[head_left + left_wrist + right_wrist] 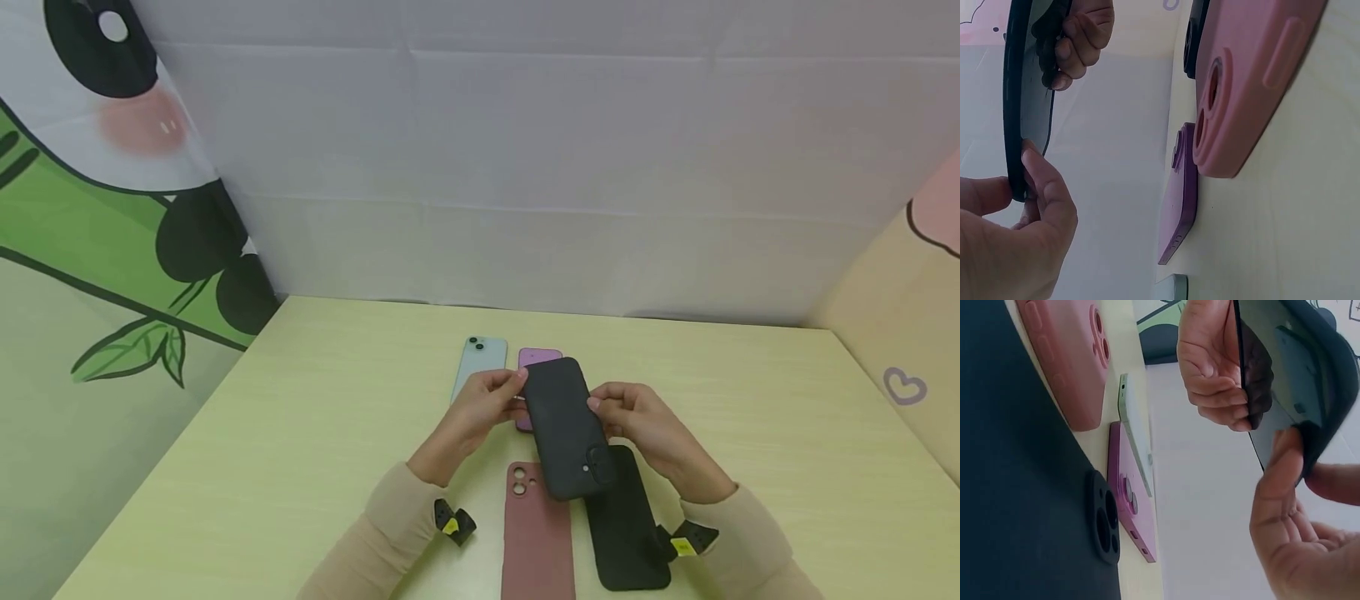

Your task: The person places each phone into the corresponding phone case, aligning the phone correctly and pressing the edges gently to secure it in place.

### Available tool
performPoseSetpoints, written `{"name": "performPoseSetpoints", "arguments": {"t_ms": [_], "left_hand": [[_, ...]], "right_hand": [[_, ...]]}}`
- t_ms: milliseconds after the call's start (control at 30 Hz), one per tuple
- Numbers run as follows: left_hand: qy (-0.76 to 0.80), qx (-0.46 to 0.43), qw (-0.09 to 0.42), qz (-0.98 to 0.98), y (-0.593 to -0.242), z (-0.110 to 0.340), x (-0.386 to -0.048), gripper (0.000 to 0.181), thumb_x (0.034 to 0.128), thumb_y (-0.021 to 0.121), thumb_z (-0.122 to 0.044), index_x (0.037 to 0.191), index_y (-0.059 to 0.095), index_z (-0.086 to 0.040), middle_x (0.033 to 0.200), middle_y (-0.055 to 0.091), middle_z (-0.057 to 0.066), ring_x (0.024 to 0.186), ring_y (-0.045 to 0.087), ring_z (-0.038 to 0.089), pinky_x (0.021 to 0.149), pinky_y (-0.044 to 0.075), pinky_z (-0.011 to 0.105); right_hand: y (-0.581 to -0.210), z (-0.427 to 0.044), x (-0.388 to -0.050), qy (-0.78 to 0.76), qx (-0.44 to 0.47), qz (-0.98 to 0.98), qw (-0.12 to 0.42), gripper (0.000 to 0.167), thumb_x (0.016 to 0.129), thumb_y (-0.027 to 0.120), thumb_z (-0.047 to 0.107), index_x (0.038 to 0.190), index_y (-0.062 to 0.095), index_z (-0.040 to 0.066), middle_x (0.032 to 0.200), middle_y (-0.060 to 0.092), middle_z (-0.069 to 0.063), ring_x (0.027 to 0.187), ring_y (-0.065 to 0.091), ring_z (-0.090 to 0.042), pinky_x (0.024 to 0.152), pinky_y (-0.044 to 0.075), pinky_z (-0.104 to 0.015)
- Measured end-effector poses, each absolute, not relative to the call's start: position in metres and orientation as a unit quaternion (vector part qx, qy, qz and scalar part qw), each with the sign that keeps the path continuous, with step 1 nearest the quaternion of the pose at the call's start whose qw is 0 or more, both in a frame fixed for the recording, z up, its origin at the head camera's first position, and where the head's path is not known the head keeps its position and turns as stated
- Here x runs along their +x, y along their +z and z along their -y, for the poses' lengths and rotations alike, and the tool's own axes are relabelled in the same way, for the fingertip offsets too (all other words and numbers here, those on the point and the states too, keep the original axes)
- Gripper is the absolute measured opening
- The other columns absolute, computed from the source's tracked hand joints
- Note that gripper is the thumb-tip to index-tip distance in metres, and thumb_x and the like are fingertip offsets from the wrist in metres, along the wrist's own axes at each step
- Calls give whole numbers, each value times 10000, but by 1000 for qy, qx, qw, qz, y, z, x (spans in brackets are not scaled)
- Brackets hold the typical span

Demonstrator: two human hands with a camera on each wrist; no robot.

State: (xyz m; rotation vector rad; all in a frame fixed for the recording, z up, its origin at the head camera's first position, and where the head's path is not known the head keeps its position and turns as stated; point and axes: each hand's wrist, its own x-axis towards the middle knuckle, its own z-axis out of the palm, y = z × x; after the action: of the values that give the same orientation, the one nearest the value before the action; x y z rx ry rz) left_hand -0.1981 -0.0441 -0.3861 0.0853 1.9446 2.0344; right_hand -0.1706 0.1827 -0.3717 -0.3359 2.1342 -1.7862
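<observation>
Both hands hold a black phone in a dark case [564, 425] above the table, its back toward the head camera. The left hand [478, 410] pinches one long side near the upper corner; the right hand [651, 429] pinches the opposite side. In the left wrist view the left hand [1029, 231] has thumb and fingers at the case's edge [1014, 112]. The right wrist view shows the right hand [1304, 531] gripping the edge, with the glossy screen [1272, 440] facing down. Beneath lie a pink case [536, 533] and another black case [628, 533].
A light blue phone [483, 354] and a purple phone [538, 356] lie behind the held phone on the pale table [337, 375]. A white cloth wall [525, 167] stands along the back edge, with printed panels at the left and right.
</observation>
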Motion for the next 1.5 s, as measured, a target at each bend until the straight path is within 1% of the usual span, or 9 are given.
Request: {"name": "performPoseSetpoints", "arguments": {"t_ms": [200,433,633,800,967,1067,1267,1367,1500], "left_hand": [[710,51,185,-677,-384,43,-195,369,925,536,-255,1166,542,24,922,605,50,797,610,116,789,529,278],[653,132,257,-700,-383,40,-187,355,894,587,-148,1162,499,67,961,615,139,765,630,140,806,536,377],[625,179,299,-699,-381,37,-181,391,818,655,-62,1150,481,47,881,572,70,740,602,125,768,547,323],[617,177,295,-708,-380,34,-178,372,793,668,-29,1117,497,36,851,563,50,753,569,128,701,513,234],[612,147,281,-724,-379,30,-174,450,778,674,3,1176,474,64,873,548,67,765,543,143,677,489,222],[613,133,280,-726,-378,29,-172,475,769,675,23,1186,452,70,829,516,54,720,512,138,628,459,215],[629,131,292,-709,-381,28,-170,371,765,666,56,1073,460,36,673,406,18,604,434,123,556,369,224],[623,129,295,-712,-384,26,-169,389,758,682,36,1086,474,18,727,490,23,619,493,119,584,409,235],[612,139,303,-717,-387,23,-167,367,752,691,23,1068,507,1,813,594,58,654,575,136,598,455,251]], "right_hand": [[-368,-181,-168,-641,-102,-748,141,303,943,492,128,1074,496,-144,764,627,48,701,594,-122,684,509,-283],[-368,-182,-169,-654,-44,-748,100,294,958,459,129,1097,474,-129,726,596,62,663,564,-103,689,499,-257],[-367,-187,-170,-655,-1,-752,70,298,961,450,124,1138,451,-116,709,589,84,677,544,-91,696,488,-220],[-367,-189,-172,-666,5,-742,76,280,954,469,142,1108,476,-92,715,581,75,680,540,-98,694,486,-226],[-370,-190,-175,-679,-4,-728,92,230,943,491,169,1026,523,-43,720,575,48,649,551,-105,664,495,-244],[-373,-192,-178,-679,-14,-726,109,207,947,482,181,978,548,-12,715,571,40,641,555,-101,654,501,-250],[-381,-199,-186,-666,-22,-735,128,248,964,453,223,925,552,0,705,555,26,629,558,-97,643,514,-250],[-385,-203,-188,-657,-17,-744,119,261,968,445,241,972,531,-6,728,547,28,645,558,-97,646,513,-247],[-389,-209,-191,-660,0,-744,108,241,967,447,288,983,524,59,732,540,49,658,547,-92,652,497,-245]]}}
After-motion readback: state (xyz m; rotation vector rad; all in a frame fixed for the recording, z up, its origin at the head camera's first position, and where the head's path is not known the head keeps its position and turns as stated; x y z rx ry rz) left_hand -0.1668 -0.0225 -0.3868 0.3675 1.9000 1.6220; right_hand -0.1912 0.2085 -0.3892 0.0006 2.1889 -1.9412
